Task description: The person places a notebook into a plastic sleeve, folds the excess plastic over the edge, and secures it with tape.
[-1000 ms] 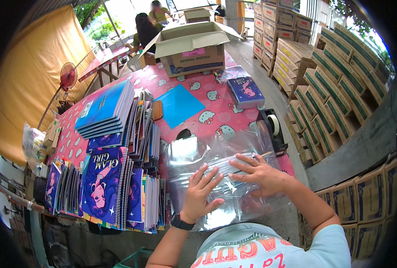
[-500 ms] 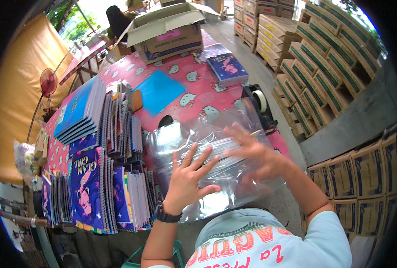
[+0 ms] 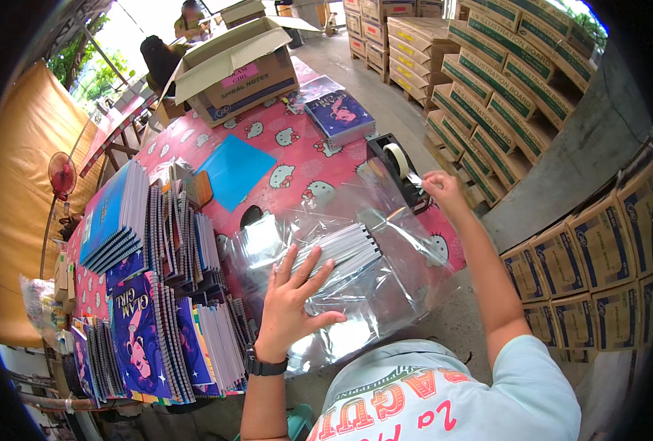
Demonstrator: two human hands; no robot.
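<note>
My left hand (image 3: 297,298), a black watch at its wrist, lies flat with fingers spread on a clear plastic sheet (image 3: 392,294). Under the plastic is a stack of spiral notebooks (image 3: 337,253), white page edges and dark binding showing. At the table's right edge my right hand (image 3: 444,192) is closed in a pinch on the loose end of the tape (image 3: 415,178). That tape comes from a roll in a black tape dispenser (image 3: 402,175). The wrapping's underside is hidden.
Notebook piles (image 3: 139,331) fill the left side, with blue-covered ones (image 3: 117,209) behind. A blue sheet (image 3: 237,170), a wrapped notebook stack (image 3: 341,117) and an open carton (image 3: 246,88) stand farther back. Cartons (image 3: 591,250) line the right. Other people are at the back.
My right hand has moved from above the plastic up and right to the dispenser, where it now pinches the tape. My left hand stays on the wrapped stack. The view has shifted slightly.
</note>
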